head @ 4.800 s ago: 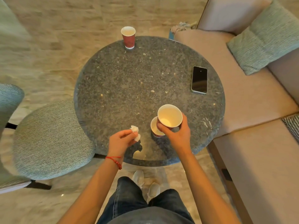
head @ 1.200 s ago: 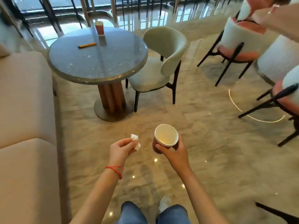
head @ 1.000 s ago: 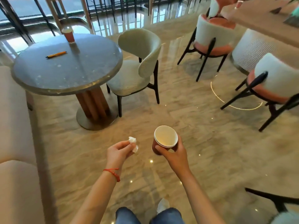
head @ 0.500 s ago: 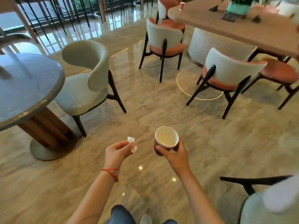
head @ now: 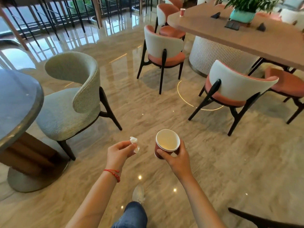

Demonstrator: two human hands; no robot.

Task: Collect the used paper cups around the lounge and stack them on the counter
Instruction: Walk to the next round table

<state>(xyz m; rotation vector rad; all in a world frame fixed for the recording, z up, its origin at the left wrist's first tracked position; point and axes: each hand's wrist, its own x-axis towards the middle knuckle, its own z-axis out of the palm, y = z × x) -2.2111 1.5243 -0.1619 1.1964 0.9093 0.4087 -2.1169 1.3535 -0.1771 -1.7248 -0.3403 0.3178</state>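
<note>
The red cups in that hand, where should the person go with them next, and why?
Probably toward the long wooden table, where another red cup stands near its far end. The right hand grips the nested red cups, the left hand pinches a crumpled tissue, so the loose cup could be dropped into the stack.

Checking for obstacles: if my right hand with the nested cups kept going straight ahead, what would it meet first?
Probably nothing soon: ahead of the right hand and nested cups lies open floor, then likely the white-backed chair; depth is unclear.

Head-worn view, forward and down, over lounge floor (head: 213, 162)
</note>
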